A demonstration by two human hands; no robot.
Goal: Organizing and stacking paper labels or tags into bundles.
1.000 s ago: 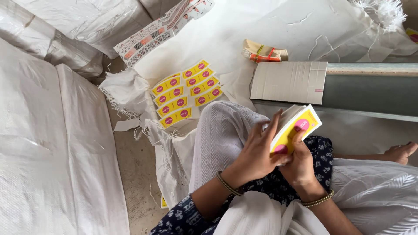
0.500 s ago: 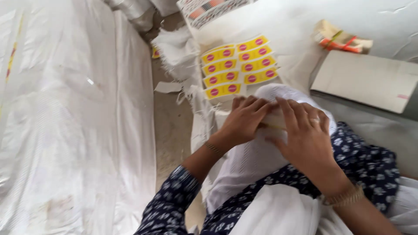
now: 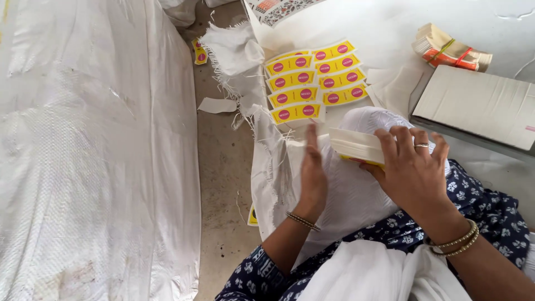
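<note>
Stack of cards (image 3: pixel 356 146): we are gripping it in our right hand (image 3: pixel 415 170), fingers clenched over it, long axis running 9-to-3; left hand (image 3: pixel 312 175) is hovering flat and released at its 9 o'clock end.

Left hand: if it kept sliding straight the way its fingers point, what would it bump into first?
The left hand points up the frame, away from the body. Straight on, it would probably meet the nearest yellow label strip in the laid-out rows first, though depth is hard to judge.

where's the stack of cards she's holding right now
In the head view, the stack of cards sits right of centre, gripped by the right hand over the knee, below the yellow labels.
</note>
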